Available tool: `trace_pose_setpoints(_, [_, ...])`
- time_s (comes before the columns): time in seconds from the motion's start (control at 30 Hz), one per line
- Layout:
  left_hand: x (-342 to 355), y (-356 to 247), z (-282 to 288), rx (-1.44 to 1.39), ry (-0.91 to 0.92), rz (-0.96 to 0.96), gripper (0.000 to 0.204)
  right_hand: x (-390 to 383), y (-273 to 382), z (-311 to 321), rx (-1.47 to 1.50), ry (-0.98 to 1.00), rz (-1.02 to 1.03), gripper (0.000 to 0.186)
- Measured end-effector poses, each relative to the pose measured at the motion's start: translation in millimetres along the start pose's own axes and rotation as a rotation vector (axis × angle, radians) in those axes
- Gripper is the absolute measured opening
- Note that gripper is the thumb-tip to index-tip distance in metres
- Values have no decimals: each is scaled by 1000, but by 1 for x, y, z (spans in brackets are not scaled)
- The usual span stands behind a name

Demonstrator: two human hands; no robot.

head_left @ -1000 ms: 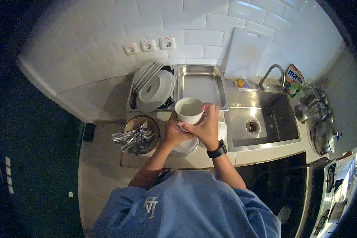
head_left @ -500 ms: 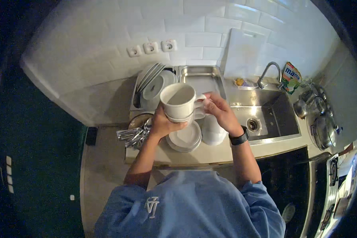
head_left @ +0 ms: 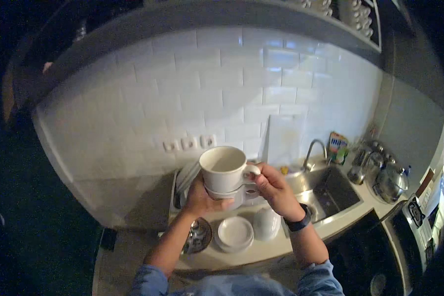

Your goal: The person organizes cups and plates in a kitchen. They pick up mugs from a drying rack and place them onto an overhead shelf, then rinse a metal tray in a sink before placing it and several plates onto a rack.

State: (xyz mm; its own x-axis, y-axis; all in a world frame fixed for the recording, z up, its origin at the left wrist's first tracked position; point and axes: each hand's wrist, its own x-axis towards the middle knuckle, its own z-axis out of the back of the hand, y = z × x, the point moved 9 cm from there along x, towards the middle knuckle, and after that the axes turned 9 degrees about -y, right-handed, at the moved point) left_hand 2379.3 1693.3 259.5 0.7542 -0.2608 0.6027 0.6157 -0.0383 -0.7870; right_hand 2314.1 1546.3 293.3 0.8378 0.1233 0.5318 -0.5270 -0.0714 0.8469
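Two white mugs are stacked in front of me, the upper mug (head_left: 223, 173) sitting on the lower mug (head_left: 234, 199). My left hand (head_left: 201, 200) wraps round the stack from the left, its thumb across the lower mug. With my right hand (head_left: 279, 193) I pinch the upper mug's handle, a dark watch on that wrist. Both handles point right. Below the mugs, a stack of small white plates (head_left: 236, 233) stands on the counter. Beside it is a rounded white vessel (head_left: 267, 224), partly hidden by my right hand.
A round basket (head_left: 209, 238) with cutlery stands left of the plates. Behind my left hand is a dish rack (head_left: 176, 190). On the right are a steel sink (head_left: 343, 204), a tap (head_left: 314, 143) and metal pots (head_left: 392, 181). A shelf (head_left: 192, 19) crosses above.
My view has tilted up, bringing the overhead shelf into sight. Both hands still hold the stacked mugs, now raised in front of the wall and above the plates.
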Motion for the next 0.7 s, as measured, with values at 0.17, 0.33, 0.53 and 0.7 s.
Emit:
trace_pose_setpoints(0.17, [72,-117,-4,-22,6,-318,97,43,99,17,114,-161,83,31])
trace_pose_setpoints(0.33, [172,-225,-12,13,-29,-522,98,99,234,35,74,-145,324,34])
trace_pose_setpoints(0.53, [271,-323,-48,-76,29,-639,101,169,330,70,71,345,304,37])
trace_pose_setpoints(0.7, [319,-356,-43,338,-300,-635,108,213,367,119,-75,-97,422,16])
